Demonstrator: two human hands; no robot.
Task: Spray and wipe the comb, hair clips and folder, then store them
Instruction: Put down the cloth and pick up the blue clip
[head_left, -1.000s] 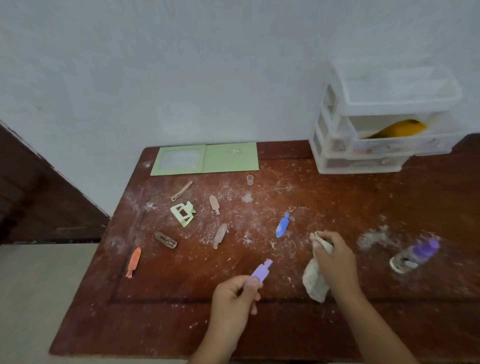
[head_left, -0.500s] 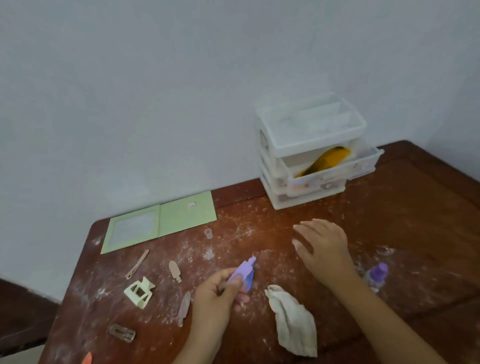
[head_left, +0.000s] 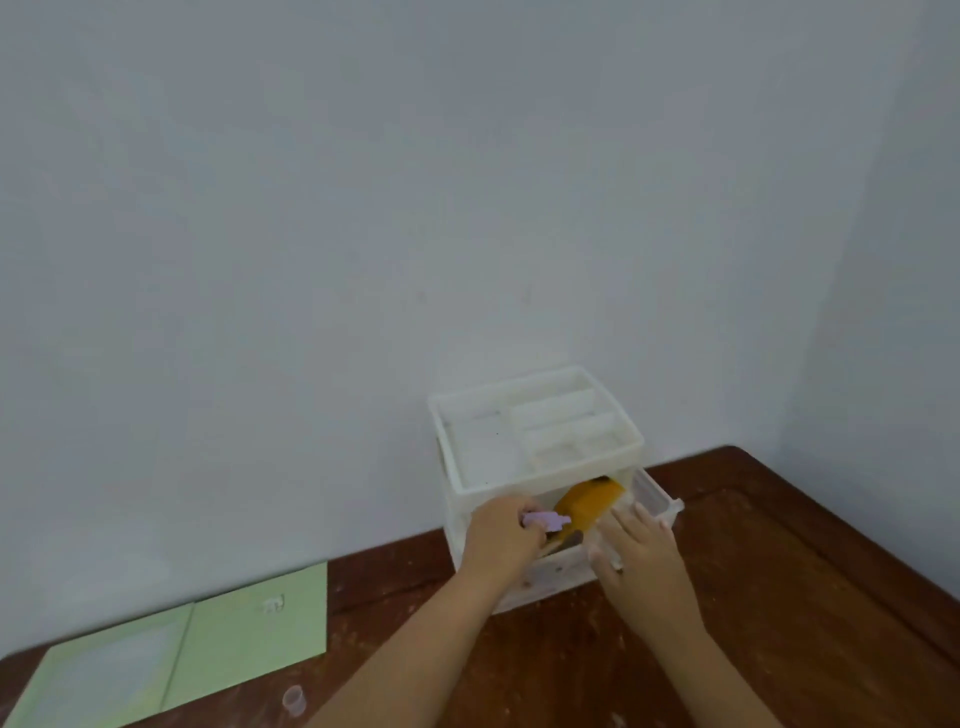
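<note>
My left hand (head_left: 501, 538) pinches a purple hair clip (head_left: 700, 519) over the pulled-out upper drawer (head_left: 655, 496) of a white plastic organizer (head_left: 535, 441) at the back of the table. An orange comb (head_left: 589, 501) lies inside that drawer. My right hand (head_left: 636, 551) rests with straight fingers on the drawer's front edge. The green folder (head_left: 249, 631) lies open flat at the left. The other clips, the cloth and the spray bottle are out of view.
The organizer stands against a white wall, with a compartmented tray on top. A small clear cap (head_left: 293, 699) sits on the dusty brown wooden table (head_left: 779, 597) near the folder. The table's right corner lies beyond the organizer.
The cloth was dropped on the table by my right hand. Both hands moved up to the organizer: the left carried the purple clip to the open drawer, the right reached the drawer front. The view tilted up.
</note>
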